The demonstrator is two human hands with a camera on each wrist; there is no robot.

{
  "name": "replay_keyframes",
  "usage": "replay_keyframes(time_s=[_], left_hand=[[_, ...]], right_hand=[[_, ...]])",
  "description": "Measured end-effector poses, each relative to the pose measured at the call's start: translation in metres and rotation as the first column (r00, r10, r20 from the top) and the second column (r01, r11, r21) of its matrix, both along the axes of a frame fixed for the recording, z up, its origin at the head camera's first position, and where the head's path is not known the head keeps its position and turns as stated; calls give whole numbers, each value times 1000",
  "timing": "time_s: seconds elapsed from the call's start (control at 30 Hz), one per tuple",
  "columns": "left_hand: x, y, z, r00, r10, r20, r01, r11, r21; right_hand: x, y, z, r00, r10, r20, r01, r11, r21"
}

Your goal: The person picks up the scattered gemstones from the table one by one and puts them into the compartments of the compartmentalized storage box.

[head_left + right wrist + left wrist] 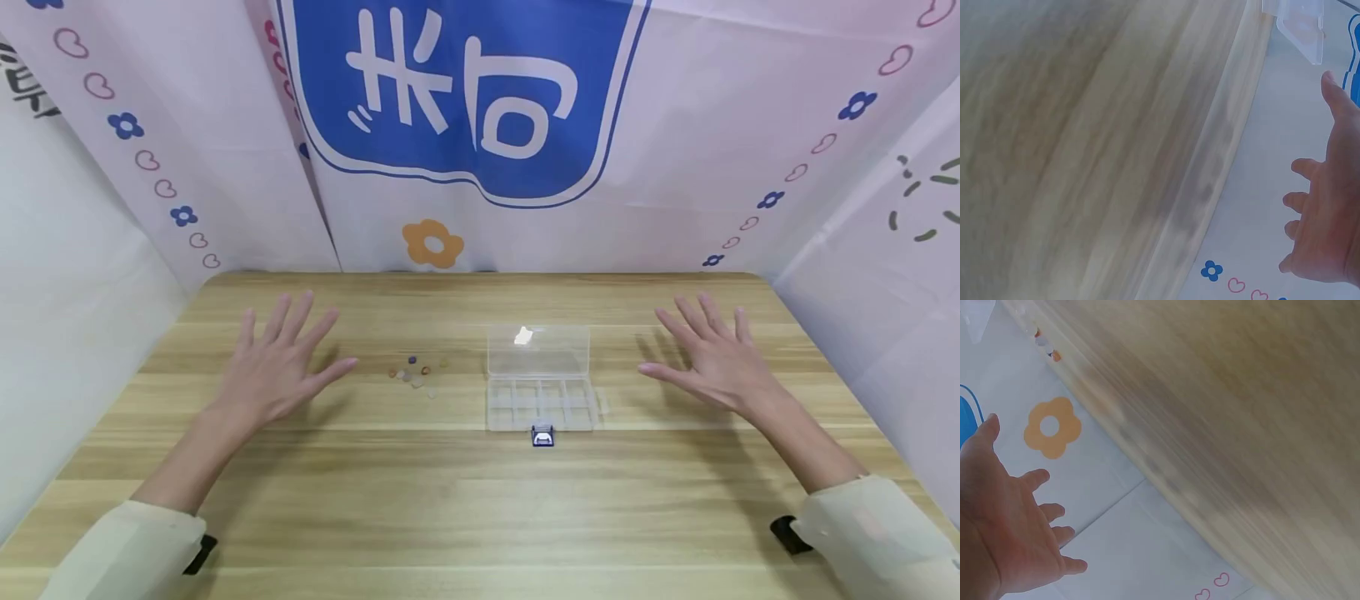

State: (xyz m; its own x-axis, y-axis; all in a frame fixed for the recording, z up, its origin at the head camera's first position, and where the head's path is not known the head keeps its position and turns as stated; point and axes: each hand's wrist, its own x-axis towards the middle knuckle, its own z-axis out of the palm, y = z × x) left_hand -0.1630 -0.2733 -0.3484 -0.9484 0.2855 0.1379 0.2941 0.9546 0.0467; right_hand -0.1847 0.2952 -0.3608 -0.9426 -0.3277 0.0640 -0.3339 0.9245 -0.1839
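A clear plastic compartment box [540, 403] stands on the table with its lid [538, 354] raised toward the back; a blue-edged clasp [543, 436] shows at its front. Left of it lies a loose group of small bead-like pieces [417, 382], some pale, others orange or dark; their exact kind is too small to tell. My left hand [272, 367] is spread above the table, left of the pieces, holding nothing. To the right of the box, my right hand [712, 358] hovers likewise with fingers apart. In the right wrist view the raised lid [1305, 28] appears at the top.
The wood-grain table [480, 517] ends at a back edge against a white printed cloth [690, 158]. More cloth hangs along the left and right sides. Black straps [790, 535] show at both cuffs.
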Motion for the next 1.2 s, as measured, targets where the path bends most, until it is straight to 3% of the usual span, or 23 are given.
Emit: replay_keyframes(time_s=[0.3,0.5,0.67,0.83,1.2], left_hand=[[0,7,2,1000,-9,29,10,1000,-23],[-1,13,2,998,-26,63,28,999,-35],[-2,20,2,992,-56,111,61,997,-48],[-4,29,0,986,-99,137,103,995,-17],[-15,44,-5,947,-250,203,232,967,109]], right_hand=[[2,-12,1,999,28,36,-27,999,-29],[5,-23,0,994,107,-1,-107,992,-71],[7,-35,-6,976,210,-54,-215,967,-133],[9,-46,-12,965,255,-62,-262,944,-199],[15,-62,-18,936,353,11,-332,890,-311]])
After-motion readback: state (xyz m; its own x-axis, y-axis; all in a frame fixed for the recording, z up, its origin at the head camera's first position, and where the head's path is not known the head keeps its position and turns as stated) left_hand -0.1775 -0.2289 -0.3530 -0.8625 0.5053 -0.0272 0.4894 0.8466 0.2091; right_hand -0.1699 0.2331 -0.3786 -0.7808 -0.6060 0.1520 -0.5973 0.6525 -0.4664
